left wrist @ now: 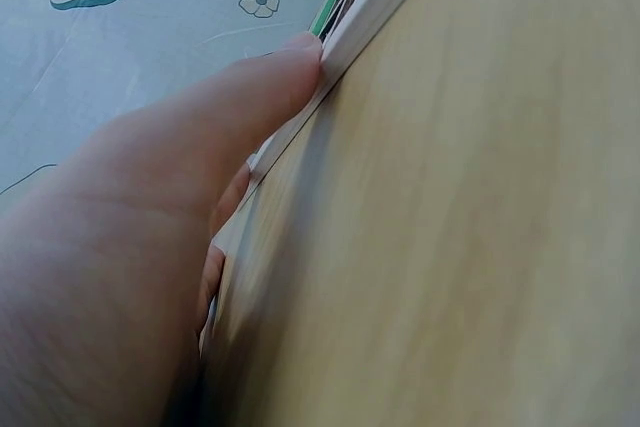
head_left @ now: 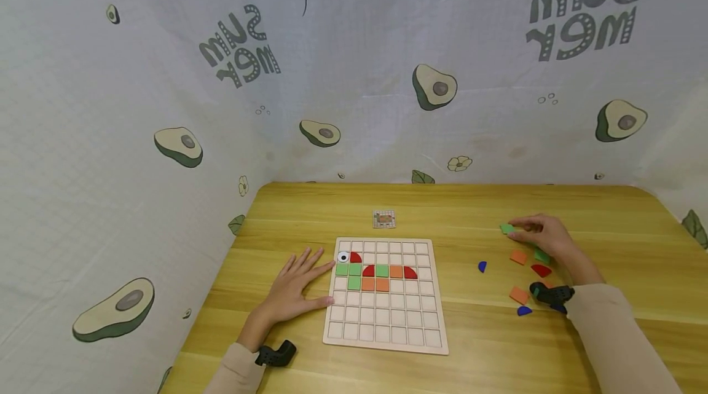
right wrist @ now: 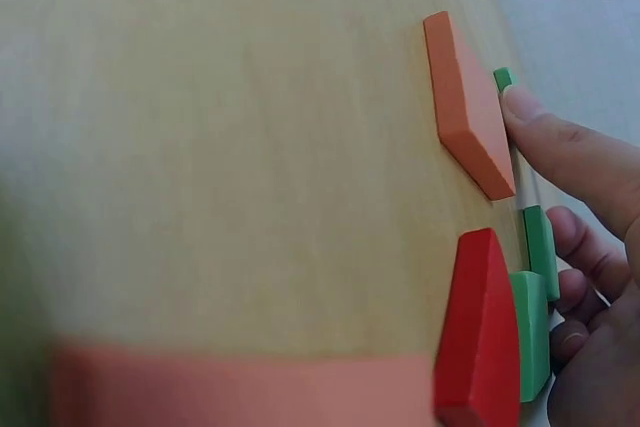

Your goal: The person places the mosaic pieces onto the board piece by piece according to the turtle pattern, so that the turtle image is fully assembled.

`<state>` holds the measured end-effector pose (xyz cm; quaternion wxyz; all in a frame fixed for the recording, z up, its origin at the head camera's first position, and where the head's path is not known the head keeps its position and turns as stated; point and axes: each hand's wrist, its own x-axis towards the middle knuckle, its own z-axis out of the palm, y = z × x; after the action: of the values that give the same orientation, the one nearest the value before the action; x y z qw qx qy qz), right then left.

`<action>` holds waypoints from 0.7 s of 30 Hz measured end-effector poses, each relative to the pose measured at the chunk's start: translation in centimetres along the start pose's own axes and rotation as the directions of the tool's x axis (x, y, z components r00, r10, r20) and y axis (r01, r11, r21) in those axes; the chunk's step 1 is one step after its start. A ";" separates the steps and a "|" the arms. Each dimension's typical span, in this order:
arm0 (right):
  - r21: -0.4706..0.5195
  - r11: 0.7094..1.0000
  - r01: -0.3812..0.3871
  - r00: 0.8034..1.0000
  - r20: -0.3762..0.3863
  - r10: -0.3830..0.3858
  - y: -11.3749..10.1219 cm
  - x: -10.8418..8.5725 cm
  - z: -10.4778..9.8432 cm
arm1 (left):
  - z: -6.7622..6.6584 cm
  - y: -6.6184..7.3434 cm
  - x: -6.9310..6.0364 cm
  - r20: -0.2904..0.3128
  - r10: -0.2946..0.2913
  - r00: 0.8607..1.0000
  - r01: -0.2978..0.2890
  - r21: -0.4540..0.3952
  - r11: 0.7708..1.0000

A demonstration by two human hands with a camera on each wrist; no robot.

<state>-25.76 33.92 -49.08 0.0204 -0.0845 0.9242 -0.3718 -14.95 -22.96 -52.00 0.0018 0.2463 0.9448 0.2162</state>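
My left hand (head_left: 294, 288) lies spread on the table, its thumb and a fingertip against the left edge of a wooden grid board (head_left: 412, 338). In the left wrist view the thumb (left wrist: 270, 77) touches the board's side. On the board sit an eye piece (head_left: 343, 257), several green squares (head_left: 354, 283), orange squares (head_left: 367, 284) and red quarter-round pieces (head_left: 410, 272). To the right, my right hand (head_left: 546, 238) pinches a green square tile (head_left: 506, 228) between thumb and finger, low over the table. In the right wrist view the thumb meets that tile's edge (right wrist: 503, 77).
Loose pieces lie around the right forearm: orange squares (head_left: 519, 295), a red piece (head_left: 541, 270), another green piece (head_left: 542, 256) and blue half-rounds (head_left: 482, 267). A small picture card (head_left: 384, 219) lies behind the board. Printed cloth (head_left: 365, 105) hangs behind the table.
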 end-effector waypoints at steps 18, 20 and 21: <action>0.034 0.999 0.006 0.996 -0.086 -0.003 0.3 0.1 0.7 | -0.1 0.1 0.0 0.008 -0.008 1.000 0.008 0.001 1.000; 0.033 0.999 0.017 0.996 -0.093 -0.014 0.4 0.1 0.8 | -0.1 0.2 0.0 0.006 -0.005 1.000 0.005 0.001 1.000; 0.034 0.999 0.021 0.995 -0.096 -0.018 0.5 0.2 0.8 | -0.1 0.2 0.0 0.004 -0.004 1.000 0.004 0.002 1.000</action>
<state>-25.89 33.67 -50.00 -0.0258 -0.0754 0.9165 -0.3919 -14.88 -22.88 -51.84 0.0040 0.2447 0.9455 0.2147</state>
